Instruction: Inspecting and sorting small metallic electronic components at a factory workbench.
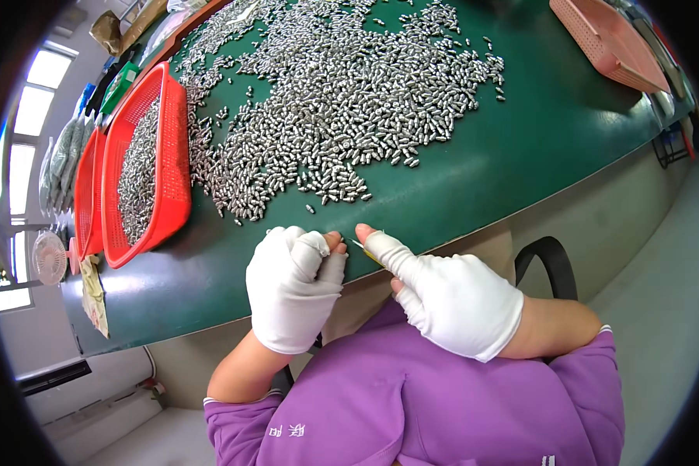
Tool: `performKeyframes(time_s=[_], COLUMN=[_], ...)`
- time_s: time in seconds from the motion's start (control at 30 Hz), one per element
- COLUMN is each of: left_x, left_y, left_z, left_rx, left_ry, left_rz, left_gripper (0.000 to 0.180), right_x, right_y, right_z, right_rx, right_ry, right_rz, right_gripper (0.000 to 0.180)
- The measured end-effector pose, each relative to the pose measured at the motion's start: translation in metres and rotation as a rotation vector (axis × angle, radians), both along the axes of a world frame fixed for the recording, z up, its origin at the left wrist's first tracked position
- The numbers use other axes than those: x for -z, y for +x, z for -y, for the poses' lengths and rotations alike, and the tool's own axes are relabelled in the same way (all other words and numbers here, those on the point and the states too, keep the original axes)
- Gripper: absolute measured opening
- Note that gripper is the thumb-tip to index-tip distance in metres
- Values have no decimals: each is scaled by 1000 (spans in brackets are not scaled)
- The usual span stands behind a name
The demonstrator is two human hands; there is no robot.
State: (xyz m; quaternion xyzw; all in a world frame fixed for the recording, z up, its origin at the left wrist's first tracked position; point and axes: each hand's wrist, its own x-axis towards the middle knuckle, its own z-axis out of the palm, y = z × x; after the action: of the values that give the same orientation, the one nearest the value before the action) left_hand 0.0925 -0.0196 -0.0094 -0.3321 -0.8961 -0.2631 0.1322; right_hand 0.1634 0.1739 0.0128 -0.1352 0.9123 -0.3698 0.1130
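Observation:
Both my hands wear white gloves with bare fingertips and meet just over the table's near edge. My left hand [295, 289] is closed, thumb and finger pinched together; whatever is between them is too small to make out. My right hand [460, 301] is wrapped round a thin pointed tool [359, 245] with a yellow part, its tip directed at the left fingertips. Beyond the hands, a heap of small silvery metal pieces [349, 101], rounded and tapered, spreads over the green table [474, 182].
At the left, a red plastic basket [177, 155] holds many of the same pieces, with another red basket [92, 194] beside it. A pink basket [610, 46] sits at the far right. A small fan [49, 256] stands past the left edge. A dark chair [555, 260] is near my right arm.

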Motion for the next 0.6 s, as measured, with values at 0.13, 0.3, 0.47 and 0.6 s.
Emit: performKeyframes(time_s=[0.13, 0.3, 0.47, 0.6], left_x=[0, 3, 0, -2], left_y=[1, -2, -3, -6], left_z=[0, 1, 0, 1], left_rx=[-7, 11, 20, 31], left_ry=[0, 18, 24, 9], left_rz=[-25, -32, -17, -8], left_gripper=[23, 25, 29, 29], right_x=[-1, 0, 1, -12], right_y=[-1, -6, -12, -23], right_z=[2, 3, -1, -4], right_rx=[-1, 0, 0, -74], right_ry=[3, -64, -141, -124], right_rz=[-12, 20, 108, 166], right_gripper=[59, 60, 62, 57])
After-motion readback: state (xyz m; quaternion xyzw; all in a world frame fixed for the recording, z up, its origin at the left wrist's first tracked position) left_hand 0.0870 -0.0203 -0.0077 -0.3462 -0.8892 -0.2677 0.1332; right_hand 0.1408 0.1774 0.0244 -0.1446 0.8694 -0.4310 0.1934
